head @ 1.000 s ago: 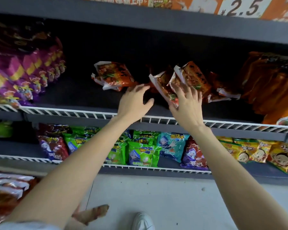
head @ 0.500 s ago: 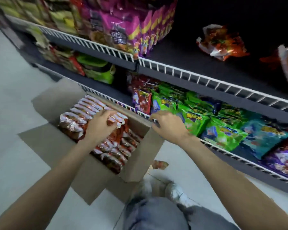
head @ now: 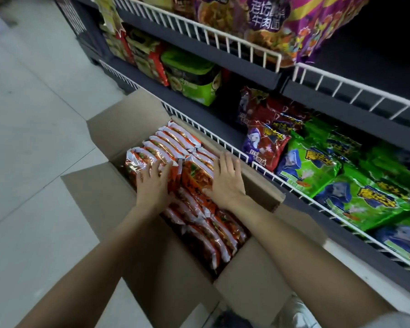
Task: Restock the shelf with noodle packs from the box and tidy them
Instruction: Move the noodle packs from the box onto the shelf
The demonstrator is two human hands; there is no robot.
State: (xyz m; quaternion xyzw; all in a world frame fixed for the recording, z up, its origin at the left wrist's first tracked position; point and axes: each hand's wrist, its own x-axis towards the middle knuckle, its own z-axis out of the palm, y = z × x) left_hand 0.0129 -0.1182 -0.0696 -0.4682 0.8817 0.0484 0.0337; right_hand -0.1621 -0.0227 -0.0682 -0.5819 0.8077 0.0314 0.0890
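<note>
An open cardboard box (head: 118,125) stands on the floor against the bottom shelf, packed with upright rows of orange-red noodle packs (head: 175,140). My left hand (head: 153,183) lies flat with spread fingers on the packs in the left row. My right hand (head: 227,178) rests on the packs in the right row, fingers straight and together, near the box's far wall. Neither hand has closed around a pack. More packs (head: 213,235) fill the near part of the box between my forearms.
The bottom shelf behind a white wire rail (head: 265,170) holds green snack bags (head: 355,195) and a red-purple bag (head: 265,143). The shelf above carries purple noodle multipacks (head: 282,22). Green tubs (head: 194,79) sit further left. Pale tiled floor (head: 29,114) lies left of the box.
My view swung down from the upper shelf to the box. Both hands left the packs on the shelf; the right hand has moved from the wire rail onto the packs in the box.
</note>
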